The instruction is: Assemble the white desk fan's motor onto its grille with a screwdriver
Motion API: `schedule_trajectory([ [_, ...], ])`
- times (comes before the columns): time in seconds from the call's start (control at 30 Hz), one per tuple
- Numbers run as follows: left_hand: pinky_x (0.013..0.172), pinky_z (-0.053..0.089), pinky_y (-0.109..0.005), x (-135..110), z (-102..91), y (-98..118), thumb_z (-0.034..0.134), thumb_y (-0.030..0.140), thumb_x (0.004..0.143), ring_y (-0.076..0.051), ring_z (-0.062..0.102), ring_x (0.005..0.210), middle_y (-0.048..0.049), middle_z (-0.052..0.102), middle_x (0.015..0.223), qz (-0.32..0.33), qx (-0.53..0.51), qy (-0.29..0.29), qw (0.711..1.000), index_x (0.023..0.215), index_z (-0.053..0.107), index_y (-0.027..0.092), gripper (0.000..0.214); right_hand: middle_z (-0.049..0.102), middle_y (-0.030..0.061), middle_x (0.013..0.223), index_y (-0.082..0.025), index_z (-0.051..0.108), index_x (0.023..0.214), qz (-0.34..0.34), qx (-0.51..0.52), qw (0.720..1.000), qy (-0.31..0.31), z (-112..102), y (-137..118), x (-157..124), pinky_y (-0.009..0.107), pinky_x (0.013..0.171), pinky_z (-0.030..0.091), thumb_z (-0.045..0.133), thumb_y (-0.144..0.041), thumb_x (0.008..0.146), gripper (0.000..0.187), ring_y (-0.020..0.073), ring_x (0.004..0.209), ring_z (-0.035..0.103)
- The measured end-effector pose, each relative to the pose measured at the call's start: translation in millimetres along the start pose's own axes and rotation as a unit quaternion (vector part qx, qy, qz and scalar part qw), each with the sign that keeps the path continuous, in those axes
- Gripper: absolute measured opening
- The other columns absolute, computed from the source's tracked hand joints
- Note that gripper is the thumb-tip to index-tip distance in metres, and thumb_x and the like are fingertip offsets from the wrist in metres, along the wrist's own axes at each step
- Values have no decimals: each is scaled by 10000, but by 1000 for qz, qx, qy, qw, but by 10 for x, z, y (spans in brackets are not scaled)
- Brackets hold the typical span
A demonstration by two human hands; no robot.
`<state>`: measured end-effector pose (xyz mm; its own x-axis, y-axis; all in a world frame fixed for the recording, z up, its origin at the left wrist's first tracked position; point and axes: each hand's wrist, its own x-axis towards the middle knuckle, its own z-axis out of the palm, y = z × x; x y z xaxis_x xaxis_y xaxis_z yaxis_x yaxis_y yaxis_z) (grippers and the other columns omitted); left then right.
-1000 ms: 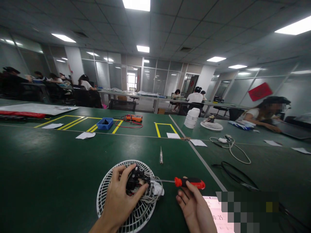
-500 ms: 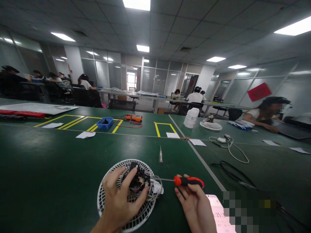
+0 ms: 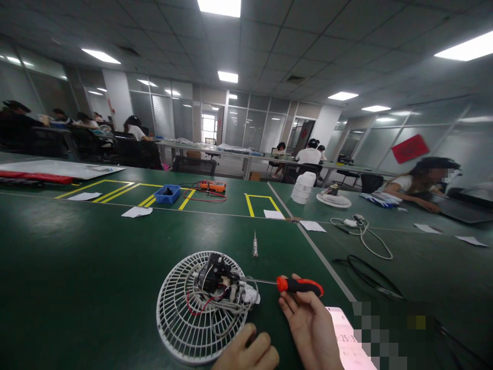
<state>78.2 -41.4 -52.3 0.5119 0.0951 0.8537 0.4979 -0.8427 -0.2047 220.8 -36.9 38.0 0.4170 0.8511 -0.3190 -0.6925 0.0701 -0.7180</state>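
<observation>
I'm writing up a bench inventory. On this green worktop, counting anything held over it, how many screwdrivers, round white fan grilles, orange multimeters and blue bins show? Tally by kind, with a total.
Red-and-black screwdriver and clear-handled screwdriver: 2
Near fan grille and far fan grille: 2
Orange multimeter: 1
Blue bin: 1
Total: 6

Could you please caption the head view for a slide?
Right hand holding a red-and-black screwdriver at the black motor assembly on a round white grille.
</observation>
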Motion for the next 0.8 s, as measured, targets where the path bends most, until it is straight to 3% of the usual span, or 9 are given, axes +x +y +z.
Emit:
schedule_trajectory([
  [0.17, 771, 458, -304, 133, 22, -13, 540, 158, 919, -138, 569, 773, 21, 610, 798, -26, 18, 6, 999, 745, 548, 208, 182, 724, 3, 767, -212, 640, 821, -9, -5, 1000, 3, -16, 27, 12, 275, 675, 555, 871, -252, 527, 376, 170, 714, 647],
  [0.27, 947, 438, -335, 107, 30, 27, 639, 229, 899, -154, 608, 944, 28, 657, 935, -23, 18, 17, 999, 831, 583, 241, 89, 676, -32, 694, -209, 646, 866, -21, -18, 999, 20, -42, 64, 45, 260, 616, 537, 913, -262, 556, 412, 143, 621, 595],
  [0.43, 1082, 394, -326, 110, 5, 15, 659, 325, 921, -140, 612, 1080, 44, 683, 1054, -18, 18, 2, 1000, 956, 650, 291, 50, 682, -18, 702, -207, 666, 938, -15, -27, 999, 24, -55, 100, 34, 250, 579, 514, 925, -352, 600, 450, 141, 609, 580],
  [0.63, 1168, 326, -365, 123, -37, 2, 616, 344, 951, -165, 587, 1192, 26, 691, 1120, -22, 42, -16, 999, 1090, 664, 329, 148, 749, 10, 858, -226, 665, 861, -6, 6, 1000, 9, -31, 47, 3, 294, 682, 560, 896, -324, 499, 441, 205, 824, 677],
  [0.8, 1126, 381, -355, 122, -29, -4, 641, 340, 940, -157, 610, 1160, 38, 698, 1112, -27, 27, -13, 999, 1035, 670, 323, 100, 697, -20, 710, -202, 654, 877, -19, -11, 999, 30, -18, 44, 33, 255, 608, 526, 948, -283, 469, 510, 146, 631, 598],
])
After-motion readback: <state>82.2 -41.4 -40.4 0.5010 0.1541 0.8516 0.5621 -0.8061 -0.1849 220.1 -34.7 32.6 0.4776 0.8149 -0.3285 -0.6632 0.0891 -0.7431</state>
